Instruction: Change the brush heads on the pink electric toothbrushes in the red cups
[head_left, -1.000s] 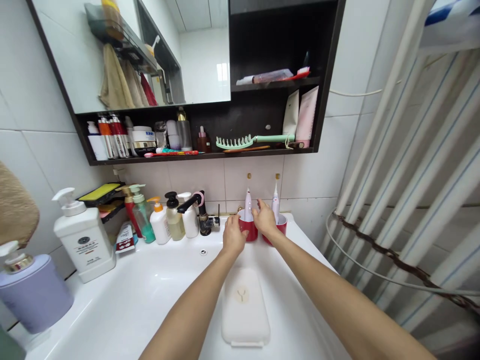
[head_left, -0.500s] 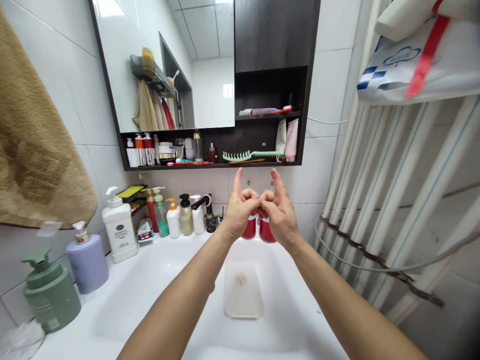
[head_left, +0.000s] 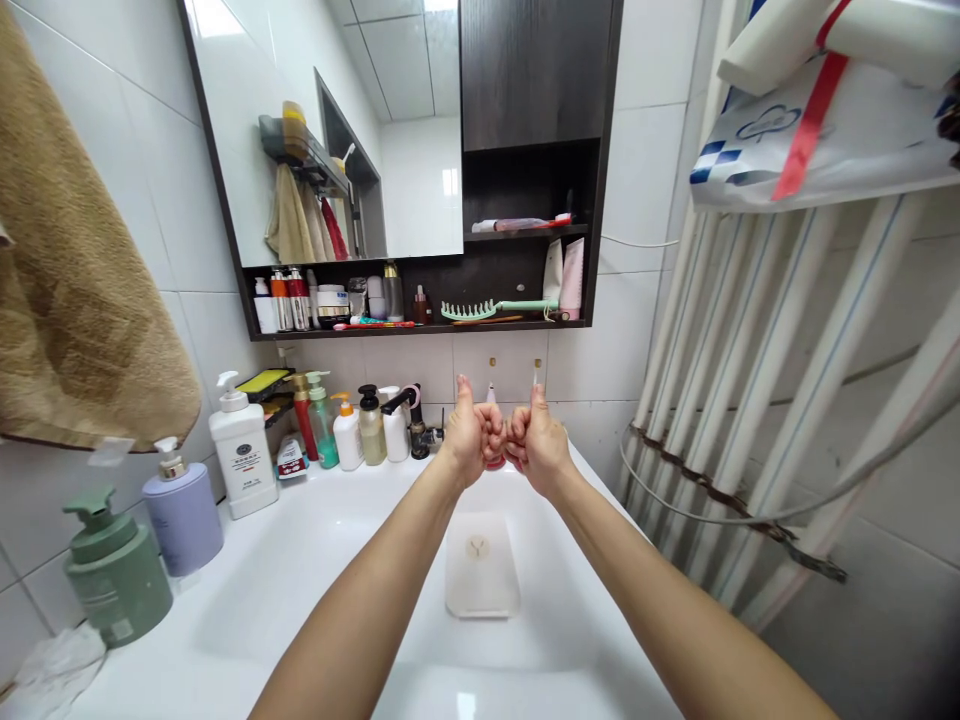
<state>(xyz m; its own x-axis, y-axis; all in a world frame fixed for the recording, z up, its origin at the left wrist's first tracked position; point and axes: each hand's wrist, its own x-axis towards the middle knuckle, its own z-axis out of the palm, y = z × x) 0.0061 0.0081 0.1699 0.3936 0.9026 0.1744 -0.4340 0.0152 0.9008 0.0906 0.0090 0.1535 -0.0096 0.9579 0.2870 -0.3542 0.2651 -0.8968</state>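
Observation:
Both hands are raised over the back of the white sink (head_left: 322,590), side by side with their curled fingers close together or touching. My left hand (head_left: 471,435) is closed in a loose fist with the thumb pointing up, and nothing shows in it. My right hand (head_left: 538,440) mirrors it, fingers curled in and thumb up, also with nothing visible inside. Behind them, mostly hidden, red items stand at the sink's back edge. A pale translucent tray (head_left: 482,580) lies in the basin below the hands.
A black faucet (head_left: 420,430) and several pump bottles line the back ledge. At left stand a white bottle (head_left: 244,450), a purple bottle (head_left: 184,515) and a green bottle (head_left: 118,580). A mirror cabinet (head_left: 525,325) hangs above; white pipes (head_left: 780,340) run at right.
Both hands have moved down a little. The pointing fingers and pinched thumbs have given way to curled fingers with thumbs up. The view has shifted slightly.

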